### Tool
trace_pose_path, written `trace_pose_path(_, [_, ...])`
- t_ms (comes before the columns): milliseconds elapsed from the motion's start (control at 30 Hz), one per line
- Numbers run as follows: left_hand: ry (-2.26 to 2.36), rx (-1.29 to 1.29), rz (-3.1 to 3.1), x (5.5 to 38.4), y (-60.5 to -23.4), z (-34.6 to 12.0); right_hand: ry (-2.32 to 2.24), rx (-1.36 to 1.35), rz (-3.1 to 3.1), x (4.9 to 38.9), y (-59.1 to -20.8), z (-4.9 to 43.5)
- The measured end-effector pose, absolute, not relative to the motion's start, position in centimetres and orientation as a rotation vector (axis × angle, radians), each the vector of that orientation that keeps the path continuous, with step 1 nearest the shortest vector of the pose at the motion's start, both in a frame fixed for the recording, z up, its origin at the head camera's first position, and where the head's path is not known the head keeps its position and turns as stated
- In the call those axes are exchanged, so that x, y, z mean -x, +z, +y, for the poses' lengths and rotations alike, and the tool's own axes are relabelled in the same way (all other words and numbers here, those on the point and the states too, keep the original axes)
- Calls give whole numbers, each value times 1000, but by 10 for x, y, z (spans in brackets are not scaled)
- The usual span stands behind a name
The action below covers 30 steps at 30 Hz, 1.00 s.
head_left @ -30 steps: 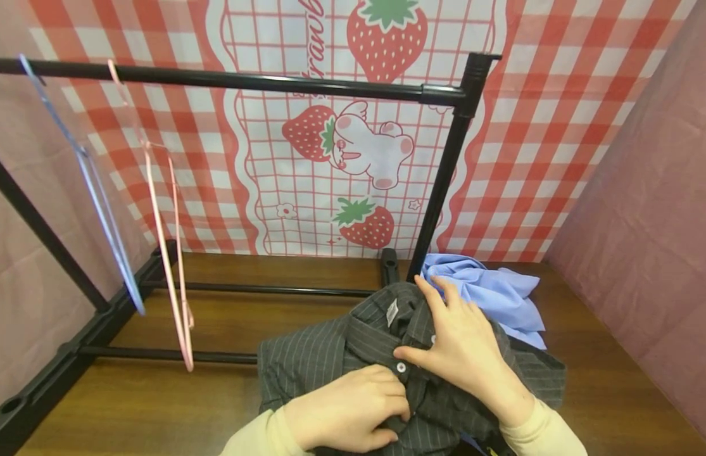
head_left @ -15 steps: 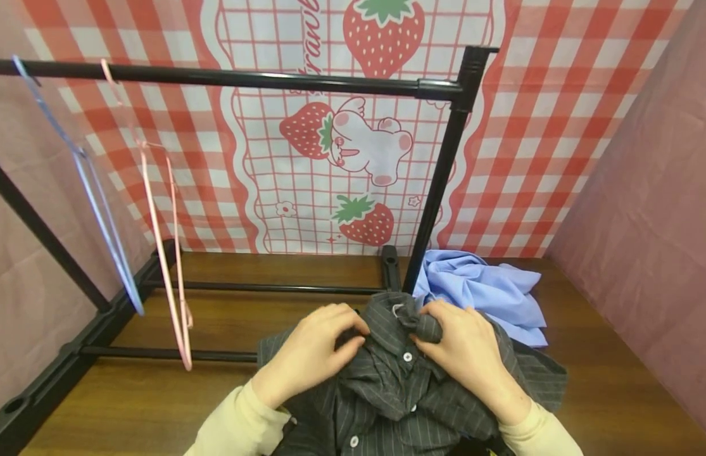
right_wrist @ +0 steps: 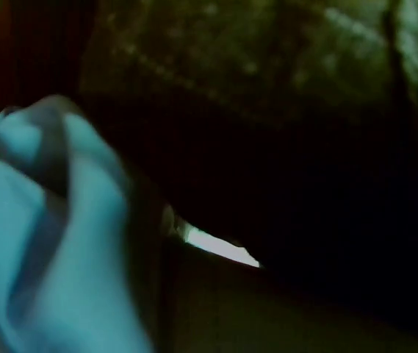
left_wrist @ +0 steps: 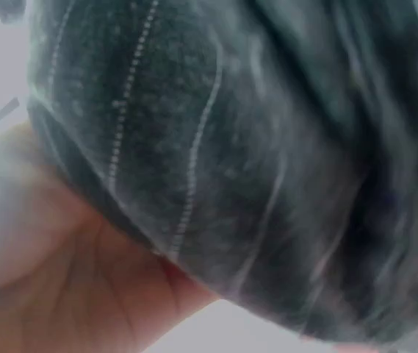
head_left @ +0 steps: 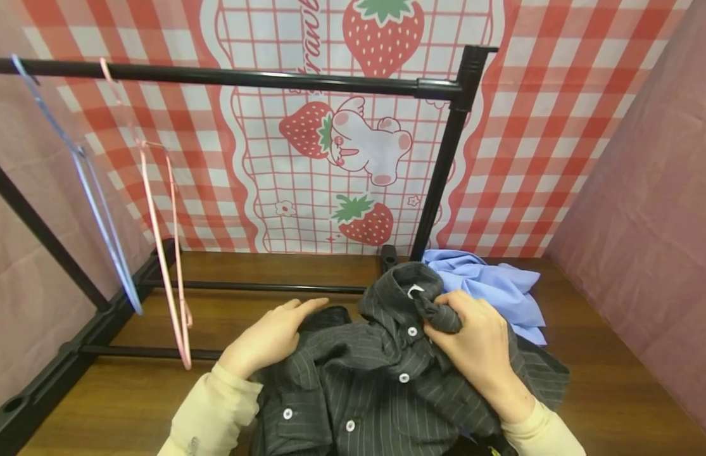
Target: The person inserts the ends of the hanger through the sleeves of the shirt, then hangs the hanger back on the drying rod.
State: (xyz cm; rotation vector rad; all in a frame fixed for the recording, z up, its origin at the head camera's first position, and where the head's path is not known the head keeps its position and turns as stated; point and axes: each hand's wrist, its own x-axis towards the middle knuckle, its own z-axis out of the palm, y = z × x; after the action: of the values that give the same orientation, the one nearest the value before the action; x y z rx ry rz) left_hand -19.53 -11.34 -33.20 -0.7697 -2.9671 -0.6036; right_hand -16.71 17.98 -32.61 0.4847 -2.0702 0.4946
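A dark grey pinstriped shirt (head_left: 381,392) with white buttons lies bunched at the front of the wooden table, its collar (head_left: 406,278) standing up. My right hand (head_left: 480,339) pinches a folded bit of cloth at the right side of the collar, between thumb and fingers. At the shirt's left side is my left hand (head_left: 267,339), its index finger straight above the cloth and its thumb hidden behind the shirt. The left wrist view has the striped cloth (left_wrist: 164,132) draped across the palm. Dark cloth fills most of the right wrist view.
A black garment rack (head_left: 273,78) stands behind and to the left, with a blue hanger (head_left: 102,209) and a pink hanger (head_left: 156,234) on its bar. Crumpled light blue cloth (head_left: 484,285) lies behind the right hand. A red-checked strawberry backdrop (head_left: 558,126) closes the back.
My left hand has gone from the shirt front up and then left, spreading the cloth that way. The collar stands higher and more buttons show. My right hand has taken a pinch of cloth there.
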Motion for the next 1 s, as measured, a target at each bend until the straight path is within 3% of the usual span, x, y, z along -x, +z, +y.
trace_pose_path(533, [-118, 35, -3024, 204, -334, -157, 594, -406, -1824, 176, -311, 204])
trace_pose_path(800, [-9, 306, -2927, 207, -337, -146, 582, -440, -1799, 173, -310, 205])
trace_pose_path(1000, [-319, 627, -2696, 202, -334, -115, 539, -560, -1702, 169, -309, 195])
